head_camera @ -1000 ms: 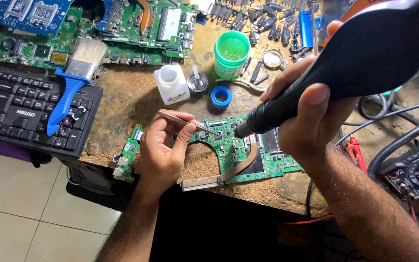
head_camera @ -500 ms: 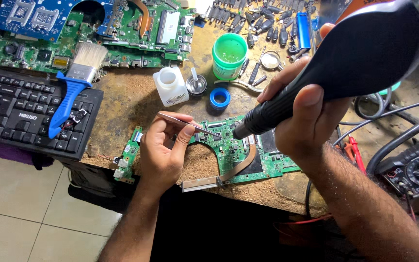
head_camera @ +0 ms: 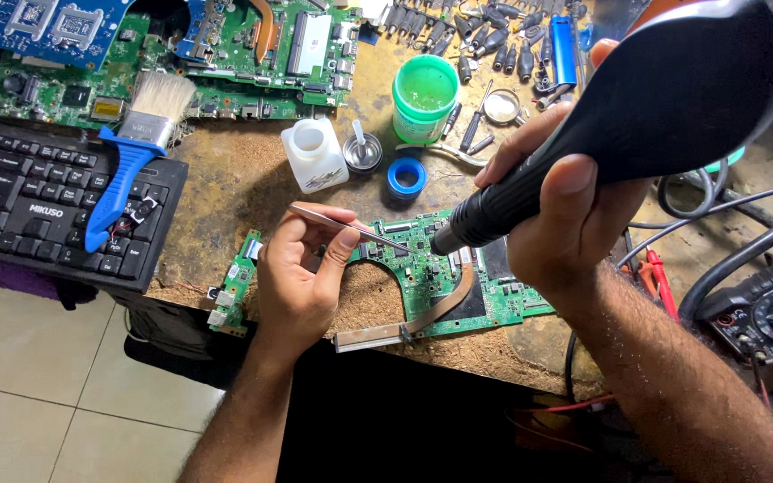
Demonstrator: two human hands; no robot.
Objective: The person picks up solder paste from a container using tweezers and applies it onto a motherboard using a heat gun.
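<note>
Green circuit board (head_camera: pixel 445 277): flat, irregular outline with a curved cut-out on its left; densely studded with small dark chips and silver pads; a brown ribbon strip curves across it to a thin metal bar at the near edge. Lies at centre frame, near the edge of the table (head_camera: pixel 243 179), a worn brown chipboard top, rough and crumbly.

Left hand (head_camera: pixel 301 277): pinched around slim steel tweezers (head_camera: pixel 346 225), polished, tapering, tips resting over the board's upper left part.

Right hand (head_camera: pixel 565 215): wrapped around a hot-air tool (head_camera: pixel 637 116), matte black plastic, bulbous body narrowing to a round nozzle just above the board's top edge.

Small green board (head_camera: pixel 234 282): narrow strip, left of the left hand, overhanging the table edge.

Multimeter (head_camera: pixel 767 317): black, round dial, lower right, beside thick dark cables.

Keyboard (head_camera: pixel 38 201): black, square keys, left edge; a blue-handled brush (head_camera: pixel 131 148) with pale bristles lies across it.

Mid-frame: white plastic bottle (head_camera: pixel 313 154), open-necked; small round metal tin (head_camera: pixel 362 152); blue ring of tape (head_camera: pixel 405 177); green plastic jar (head_camera: pixel 425 97), lid off.

Upper frame: green and blue motherboards (head_camera: pixel 181 54); a scatter of dark metal tips (head_camera: pixel 485 31).
</note>
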